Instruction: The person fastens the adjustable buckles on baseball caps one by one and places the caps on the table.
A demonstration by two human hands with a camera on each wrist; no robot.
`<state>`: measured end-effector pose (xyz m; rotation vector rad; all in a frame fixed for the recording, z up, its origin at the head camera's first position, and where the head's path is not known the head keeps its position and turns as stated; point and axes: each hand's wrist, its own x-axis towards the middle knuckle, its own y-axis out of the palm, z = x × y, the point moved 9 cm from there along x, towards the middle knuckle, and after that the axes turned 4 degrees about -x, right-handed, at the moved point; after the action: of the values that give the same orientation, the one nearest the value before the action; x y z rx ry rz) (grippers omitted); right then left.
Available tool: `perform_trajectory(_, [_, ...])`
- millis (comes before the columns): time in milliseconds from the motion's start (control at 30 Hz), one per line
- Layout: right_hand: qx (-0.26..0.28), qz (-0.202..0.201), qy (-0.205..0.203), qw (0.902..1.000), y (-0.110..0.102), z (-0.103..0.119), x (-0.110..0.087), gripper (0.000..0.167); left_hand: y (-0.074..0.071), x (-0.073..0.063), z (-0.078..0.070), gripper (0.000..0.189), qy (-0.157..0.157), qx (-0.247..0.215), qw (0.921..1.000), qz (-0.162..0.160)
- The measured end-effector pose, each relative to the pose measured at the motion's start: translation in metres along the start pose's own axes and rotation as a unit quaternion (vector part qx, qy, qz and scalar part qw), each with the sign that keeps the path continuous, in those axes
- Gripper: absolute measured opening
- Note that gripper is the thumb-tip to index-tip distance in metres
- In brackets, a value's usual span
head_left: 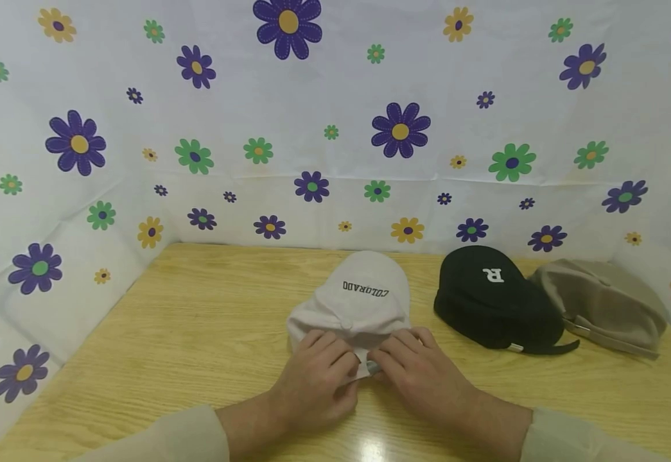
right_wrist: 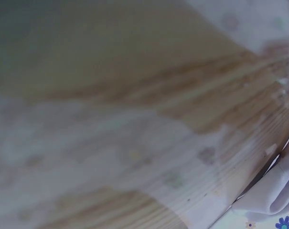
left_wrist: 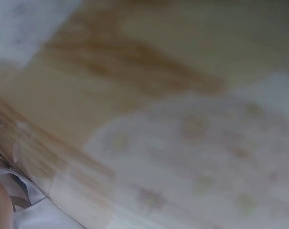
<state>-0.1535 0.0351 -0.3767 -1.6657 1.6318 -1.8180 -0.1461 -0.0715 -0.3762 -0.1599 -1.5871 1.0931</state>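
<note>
A pale baseball cap (head_left: pixel 370 273) with dark COLORADO lettering lies in the middle of the table, its back strap side toward me. My left hand (head_left: pixel 320 372) pinches the left part of the strap at the rear opening. On the other side my right hand (head_left: pixel 422 369) pinches the strap near a small metal buckle (head_left: pixel 373 367). The two hands are close together, with curled fingers hiding most of the strap. In the left wrist view a bit of the cap (left_wrist: pixel 44 214) shows at the lower left; in the right wrist view the cap (right_wrist: pixel 266 198) shows at the lower right.
To the right sits a black cap (head_left: pixel 485 308) with a white R, its strap end sticking out. A brown cap (head_left: pixel 612 301) leans against it at the far right. Flower-printed white cloth (head_left: pixel 335 96) encloses the back and sides of the wooden table (head_left: pixel 208 308).
</note>
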Motion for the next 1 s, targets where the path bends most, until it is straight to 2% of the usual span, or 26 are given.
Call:
perform_trajectory(233, [0.005, 0.000, 0.010, 0.9999, -0.0004, -0.0023, -0.0003, 0.024, -0.0014, -0.0001, 0.0013, 0.015, -0.004, 0.001, 1.0000, -0.007])
perform_trajectory(733, [0.007, 0.003, 0.016, 0.9999, -0.0012, -0.0037, -0.0002, 0.028, -0.0040, 0.0007, -0.0009, 0.012, 0.016, -0.006, 0.9995, -0.025])
perform_trajectory(1000, [0.007, -0.002, 0.011, 0.9999, -0.0010, -0.0035, 0.0001, 0.027, -0.0034, 0.0018, -0.0013, 0.012, 0.017, -0.021, 0.9995, -0.018])
